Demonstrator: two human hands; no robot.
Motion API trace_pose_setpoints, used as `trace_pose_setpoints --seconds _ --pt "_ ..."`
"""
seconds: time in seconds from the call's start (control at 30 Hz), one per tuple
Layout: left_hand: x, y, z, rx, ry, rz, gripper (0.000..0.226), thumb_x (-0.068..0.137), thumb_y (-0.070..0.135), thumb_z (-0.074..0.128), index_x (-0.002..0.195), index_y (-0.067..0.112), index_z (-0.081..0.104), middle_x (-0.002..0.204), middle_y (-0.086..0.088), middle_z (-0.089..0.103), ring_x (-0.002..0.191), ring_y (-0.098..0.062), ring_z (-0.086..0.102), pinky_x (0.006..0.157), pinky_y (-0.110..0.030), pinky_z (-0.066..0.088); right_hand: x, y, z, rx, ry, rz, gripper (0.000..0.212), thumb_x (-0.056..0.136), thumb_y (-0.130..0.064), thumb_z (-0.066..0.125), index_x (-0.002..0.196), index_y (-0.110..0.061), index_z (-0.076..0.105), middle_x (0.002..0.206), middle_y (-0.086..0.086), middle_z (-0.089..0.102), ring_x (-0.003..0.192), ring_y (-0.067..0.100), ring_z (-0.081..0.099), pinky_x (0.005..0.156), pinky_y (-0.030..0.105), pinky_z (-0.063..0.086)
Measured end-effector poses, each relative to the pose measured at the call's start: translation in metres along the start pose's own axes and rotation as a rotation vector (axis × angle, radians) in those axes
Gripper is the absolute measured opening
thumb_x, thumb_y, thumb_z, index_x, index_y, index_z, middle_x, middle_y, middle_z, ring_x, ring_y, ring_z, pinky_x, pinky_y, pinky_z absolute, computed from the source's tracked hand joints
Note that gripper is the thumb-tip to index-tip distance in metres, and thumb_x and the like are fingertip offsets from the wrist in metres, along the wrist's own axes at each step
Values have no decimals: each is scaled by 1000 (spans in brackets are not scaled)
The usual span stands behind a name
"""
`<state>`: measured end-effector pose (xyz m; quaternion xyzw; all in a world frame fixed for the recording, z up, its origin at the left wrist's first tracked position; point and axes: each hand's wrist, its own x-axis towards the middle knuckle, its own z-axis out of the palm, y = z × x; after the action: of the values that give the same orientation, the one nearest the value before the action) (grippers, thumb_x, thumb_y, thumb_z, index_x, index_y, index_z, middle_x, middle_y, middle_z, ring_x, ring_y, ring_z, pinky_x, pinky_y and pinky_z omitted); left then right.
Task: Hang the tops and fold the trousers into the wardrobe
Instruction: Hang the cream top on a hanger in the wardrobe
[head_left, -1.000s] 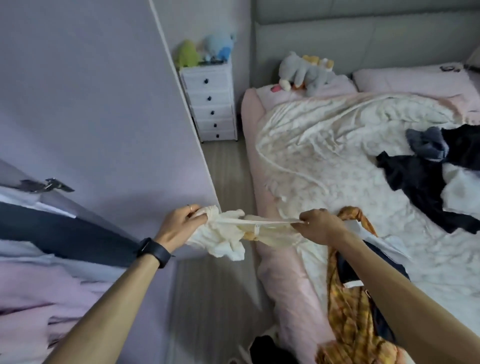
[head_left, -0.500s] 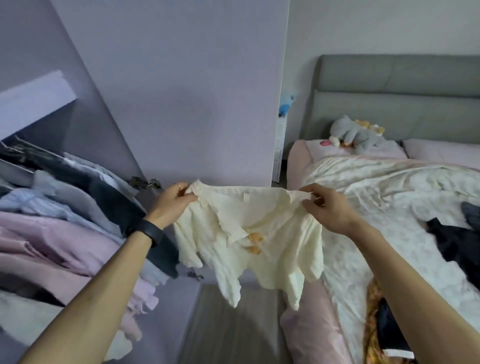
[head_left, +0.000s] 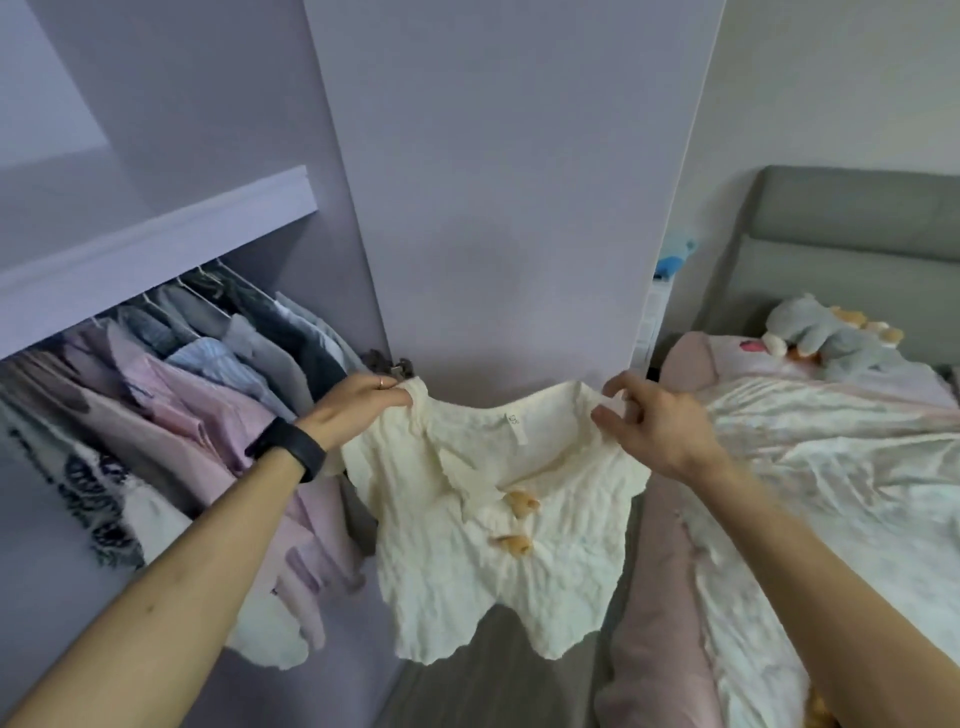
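Observation:
A crinkled cream top (head_left: 498, 535) with small orange bows hangs spread out in the air in front of the open wardrobe door (head_left: 498, 208). My left hand (head_left: 358, 405) pinches its left shoulder. My right hand (head_left: 649, 421) pinches its right shoulder, with the other fingers loosely spread. The neckline with its label faces me. To the left, the wardrobe (head_left: 156, 249) holds several garments hanging on a rail (head_left: 171, 384).
A bed (head_left: 831, 493) with a pale floral duvet and a pink sheet runs along the right. A grey plush toy (head_left: 826, 332) lies by the grey headboard (head_left: 852, 244). A narrow strip of wooden floor (head_left: 483, 691) lies between wardrobe and bed.
I have lifted the top from a bunched strip over the bed's edge and spread it open by the shoulders. My view has turned left and up toward the wardrobe.

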<state>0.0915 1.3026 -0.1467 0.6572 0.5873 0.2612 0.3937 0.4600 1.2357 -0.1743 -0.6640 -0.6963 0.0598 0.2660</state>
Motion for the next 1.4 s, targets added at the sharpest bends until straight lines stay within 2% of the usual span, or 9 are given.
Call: trace_pose_setpoints --seconds 0.1,0.4,0.5,0.67,0.77,0.87,1.07,1.23,1.4 --pt "-16 -12 8 16 -12 -11 52 66 56 63 82 6 63 78 1 49 77 -13 47 73 -32 31 3 -6 15 -18 -153 -35 26 94 -51 61 107 -31 70 69 -16 54 83 24 66 74 33 47" --pt "-36 -27 -10 -247 61 -63 9 90 14 67 88 16 76 86 16 74 83 4 65 75 -9 42 19 -27 26 86 -260 -45 29 87 -67 61 104 -44 68 90 -15 56 89 14 60 82 33 47" --pt "-43 -28 -21 -293 52 -90 12 91 18 68 94 11 77 92 6 76 91 -9 68 86 -22 44 20 -31 25 -6 -245 -88 25 93 -51 63 108 -32 72 91 -10 61 95 20 63 83 38 51" --pt "-52 -44 -17 51 272 40 11 93 34 68 101 29 73 88 32 64 87 11 59 75 -5 39 18 -38 25 192 -214 -79 19 85 -58 71 82 -40 72 81 -19 69 71 7 65 67 33 55" --pt "-55 -49 -14 237 451 107 17 89 42 70 99 29 76 84 23 62 82 1 60 72 -12 42 14 -45 30 51 -113 -67 32 81 -69 67 74 -38 68 79 -15 64 74 8 61 66 33 52" --pt "-58 -47 -5 302 449 104 15 87 45 73 92 31 76 86 12 65 81 -10 61 73 -28 48 13 -55 40 90 -218 -69 35 85 -59 71 76 -25 71 81 -7 62 73 14 62 75 36 53" --pt "-65 -28 18 117 399 133 15 83 44 78 91 30 78 79 17 73 78 -2 66 72 -26 52 10 -98 49 203 -317 -340 13 96 -26 68 104 -20 77 95 -6 61 79 4 60 85 28 51" --pt "-71 -14 23 -94 265 158 17 82 39 80 95 27 80 88 17 76 88 -2 70 82 -27 52 19 -134 43 282 -307 -548 15 94 -22 71 108 -22 78 90 -7 62 76 -1 59 77 12 44" --pt "-82 -7 10 -164 96 132 16 84 36 78 99 40 77 98 14 76 99 -6 70 100 -37 52 26 -152 42 283 -313 -560 15 93 -26 73 107 -25 78 96 -1 66 77 10 62 80 23 51"
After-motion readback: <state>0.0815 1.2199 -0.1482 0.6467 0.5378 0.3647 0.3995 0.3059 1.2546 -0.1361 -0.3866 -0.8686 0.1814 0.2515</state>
